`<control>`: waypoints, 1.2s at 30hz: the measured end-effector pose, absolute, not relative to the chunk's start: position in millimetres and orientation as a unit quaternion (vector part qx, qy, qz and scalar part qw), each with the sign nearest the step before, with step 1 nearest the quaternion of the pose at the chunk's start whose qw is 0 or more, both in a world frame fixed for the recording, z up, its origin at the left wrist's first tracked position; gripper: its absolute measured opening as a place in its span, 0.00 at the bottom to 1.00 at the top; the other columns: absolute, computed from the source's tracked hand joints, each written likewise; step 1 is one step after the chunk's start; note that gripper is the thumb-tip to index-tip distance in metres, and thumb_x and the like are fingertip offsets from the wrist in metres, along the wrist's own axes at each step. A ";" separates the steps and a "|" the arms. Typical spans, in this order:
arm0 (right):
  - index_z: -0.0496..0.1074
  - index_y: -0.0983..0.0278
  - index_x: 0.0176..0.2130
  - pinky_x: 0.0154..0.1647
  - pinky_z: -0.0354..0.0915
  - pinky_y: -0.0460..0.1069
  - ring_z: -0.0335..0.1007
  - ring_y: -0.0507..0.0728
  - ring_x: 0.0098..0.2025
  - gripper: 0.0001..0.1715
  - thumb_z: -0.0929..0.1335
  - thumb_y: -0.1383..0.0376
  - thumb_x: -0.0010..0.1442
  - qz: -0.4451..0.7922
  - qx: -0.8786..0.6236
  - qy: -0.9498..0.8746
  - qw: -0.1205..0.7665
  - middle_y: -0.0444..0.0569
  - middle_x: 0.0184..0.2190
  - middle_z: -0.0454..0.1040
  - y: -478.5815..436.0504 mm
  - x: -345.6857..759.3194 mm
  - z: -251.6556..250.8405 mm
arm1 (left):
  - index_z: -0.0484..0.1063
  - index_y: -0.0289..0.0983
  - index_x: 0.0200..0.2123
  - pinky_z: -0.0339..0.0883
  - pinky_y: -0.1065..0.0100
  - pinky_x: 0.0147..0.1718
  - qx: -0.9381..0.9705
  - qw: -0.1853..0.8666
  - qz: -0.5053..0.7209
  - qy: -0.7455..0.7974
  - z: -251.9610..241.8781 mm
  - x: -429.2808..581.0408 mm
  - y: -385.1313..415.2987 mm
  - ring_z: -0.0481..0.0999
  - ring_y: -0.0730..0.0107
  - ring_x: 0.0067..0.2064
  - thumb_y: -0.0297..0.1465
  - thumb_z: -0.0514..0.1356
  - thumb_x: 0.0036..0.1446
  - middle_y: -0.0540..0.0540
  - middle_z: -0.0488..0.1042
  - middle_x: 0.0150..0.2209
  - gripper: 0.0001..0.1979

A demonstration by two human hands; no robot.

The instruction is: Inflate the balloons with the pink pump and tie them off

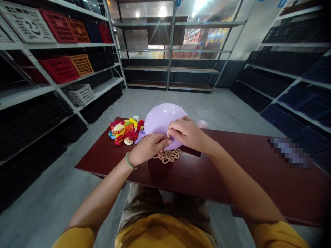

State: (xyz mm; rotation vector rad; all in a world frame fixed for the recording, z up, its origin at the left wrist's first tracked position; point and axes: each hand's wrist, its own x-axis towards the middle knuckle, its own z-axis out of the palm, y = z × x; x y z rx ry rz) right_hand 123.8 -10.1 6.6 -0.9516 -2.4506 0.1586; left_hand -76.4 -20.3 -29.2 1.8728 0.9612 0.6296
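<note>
An inflated light purple balloon is in front of me, above the table. My left hand is closed at its near side, thumb and fingers pinched by the balloon's neck. My right hand is also closed there, fingertips pinching a small tan rubber band beside the neck. The neck itself is mostly hidden by my fingers. Just under my hands lies a pile of tan rubber bands. Uninflated balloons in several colours are heaped left of the inflated one, with a flat purple balloon at the heap's edge.
The dark red table stretches to the right, where a blurred-out object lies. Beyond the far edge shows a small pale pink round thing. Shelves with crates stand left; more shelving is at the back and right.
</note>
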 end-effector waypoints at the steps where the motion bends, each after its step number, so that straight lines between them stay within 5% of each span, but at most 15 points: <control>1: 0.69 0.62 0.32 0.46 0.53 0.53 0.68 0.53 0.35 0.17 0.60 0.62 0.71 0.060 -0.351 -0.901 0.250 0.42 0.29 0.74 -10.8 122.0 7.8 | 0.68 0.38 0.29 0.64 0.70 0.24 0.780 0.412 0.254 0.397 -30.1 -75.2 -21.6 0.74 0.69 0.23 0.45 0.56 0.64 0.50 0.72 0.21 0.18; 6: 0.68 0.61 0.31 0.46 0.53 0.53 0.68 0.53 0.35 0.18 0.60 0.61 0.72 0.086 -0.344 -0.898 0.259 0.42 0.28 0.75 -15.0 115.9 13.4 | 0.71 0.36 0.28 0.62 0.70 0.26 0.823 0.308 0.272 0.391 -37.3 -71.5 -24.5 0.73 0.71 0.23 0.41 0.52 0.68 0.49 0.73 0.22 0.20; 14: 0.71 0.59 0.45 0.54 0.55 0.55 0.71 0.56 0.46 0.10 0.61 0.64 0.70 0.122 -0.327 -0.888 0.300 0.45 0.43 0.78 -14.9 127.1 9.4 | 0.74 0.35 0.32 0.66 0.72 0.25 0.722 0.473 0.354 0.360 -40.4 -83.5 -19.2 0.74 0.73 0.23 0.46 0.51 0.67 0.50 0.74 0.21 0.23; 22: 0.68 0.63 0.37 0.44 0.60 0.54 0.62 0.59 0.38 0.13 0.58 0.68 0.71 -0.093 -0.329 -0.893 0.294 0.51 0.34 0.72 -23.4 120.4 4.7 | 0.75 0.35 0.28 0.64 0.72 0.21 0.635 0.508 0.440 0.383 -43.8 -79.0 -17.0 0.74 0.72 0.21 0.44 0.52 0.66 0.51 0.71 0.18 0.23; 36: 0.66 0.62 0.37 0.41 0.61 0.54 0.62 0.60 0.36 0.09 0.60 0.73 0.67 -0.200 -0.376 -0.834 0.350 0.50 0.32 0.74 -38.4 122.3 -14.1 | 0.79 0.31 0.35 0.77 0.76 0.29 0.402 0.723 0.453 0.333 -39.4 -88.4 -22.1 0.75 0.80 0.23 0.33 0.71 0.51 0.51 0.74 0.24 0.12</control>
